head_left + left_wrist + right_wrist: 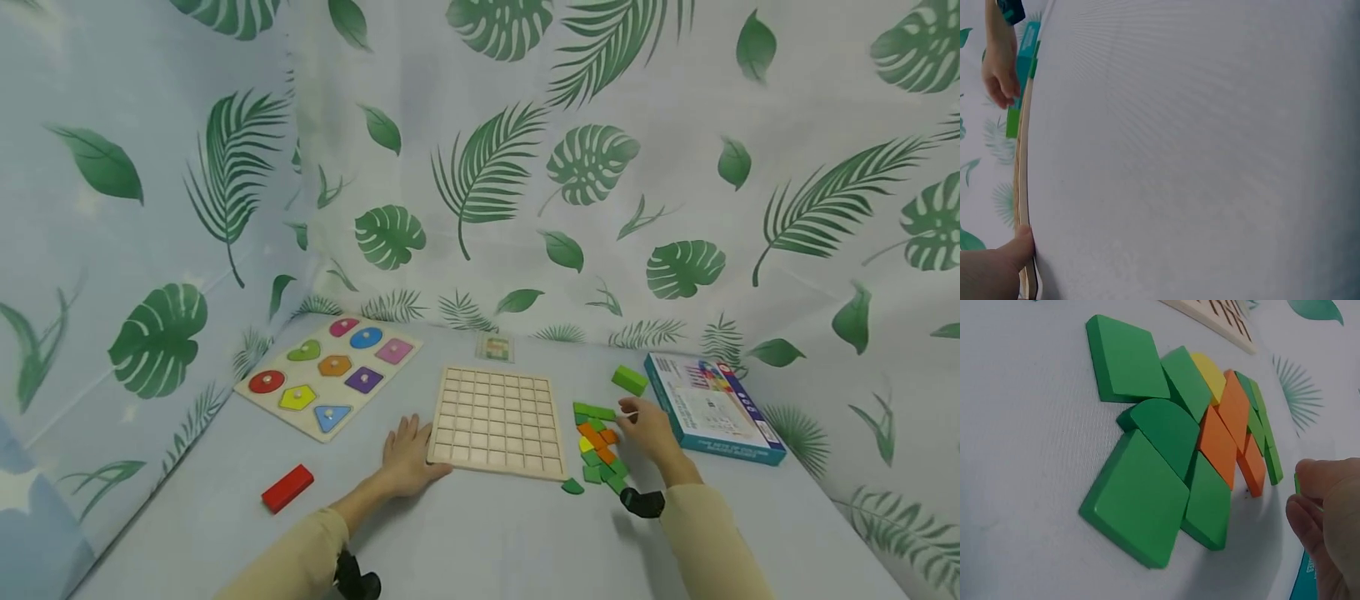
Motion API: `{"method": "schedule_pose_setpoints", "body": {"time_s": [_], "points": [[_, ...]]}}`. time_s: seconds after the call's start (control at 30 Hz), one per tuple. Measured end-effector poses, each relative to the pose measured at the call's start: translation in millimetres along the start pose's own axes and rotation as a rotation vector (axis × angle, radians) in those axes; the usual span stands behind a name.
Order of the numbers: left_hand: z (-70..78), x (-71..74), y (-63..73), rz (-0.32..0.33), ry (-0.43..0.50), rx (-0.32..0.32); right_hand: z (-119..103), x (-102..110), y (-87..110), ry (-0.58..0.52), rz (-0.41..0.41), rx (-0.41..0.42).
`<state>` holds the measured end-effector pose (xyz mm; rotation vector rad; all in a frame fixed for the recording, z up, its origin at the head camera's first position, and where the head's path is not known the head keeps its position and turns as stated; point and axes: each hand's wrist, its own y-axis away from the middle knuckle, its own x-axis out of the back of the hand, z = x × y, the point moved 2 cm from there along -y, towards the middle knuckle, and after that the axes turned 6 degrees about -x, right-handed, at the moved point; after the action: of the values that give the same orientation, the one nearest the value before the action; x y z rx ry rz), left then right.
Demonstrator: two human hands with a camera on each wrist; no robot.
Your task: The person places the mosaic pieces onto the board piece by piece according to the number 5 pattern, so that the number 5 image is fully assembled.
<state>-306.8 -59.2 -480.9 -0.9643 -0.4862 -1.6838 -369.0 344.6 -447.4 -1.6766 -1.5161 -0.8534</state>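
My left hand (407, 458) lies on the table at the near left corner of a wooden grid board (498, 421), fingers spread. In the left wrist view its thumb (1017, 247) touches the board's edge (1023, 169). The right hand (651, 427) is over the table just right of a group of flat wooden tiles (597, 439). Between its thumb and finger it pinches a green tile (1297, 484), mostly hidden by the fingertips. The group holds green tiles (1141, 500), orange tiles (1233, 409) and a yellow tile (1209, 374), lying close together.
A green block (629, 380) lies beyond the right hand, beside a blue-edged box (712, 408). At the far left is a knobbed shape puzzle (318, 392). A red block (287, 488) lies nearer. A small patterned card (495, 347) sits behind the board. Leaf-printed cloth walls the back.
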Motion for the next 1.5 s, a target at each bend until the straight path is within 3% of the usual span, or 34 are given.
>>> {"method": "schedule_pose_setpoints", "body": {"time_s": [0.3, 0.53, 0.77, 1.07, 1.5], "points": [[4.9, -4.5, 4.0, -0.008, 0.045, -0.013, 18, -10, -0.5, 0.099, -0.01, -0.057], [7.5, 3.2, 4.7, -0.035, 0.031, -0.007, 15, -14, -5.9, 0.072, 0.043, -0.049], [11.2, 5.1, 0.0, -0.041, -0.006, -0.044, 18, -5, -5.2, 0.069, 0.079, -0.059], [8.5, 7.5, 5.1, -0.029, -0.009, -0.033, 3, -1, -17.4, 0.025, 0.077, -0.059], [-0.2, 0.4, 5.3, -0.027, 0.006, -0.04, -25, -22, -34.3, -0.017, 0.119, 0.015]]}}
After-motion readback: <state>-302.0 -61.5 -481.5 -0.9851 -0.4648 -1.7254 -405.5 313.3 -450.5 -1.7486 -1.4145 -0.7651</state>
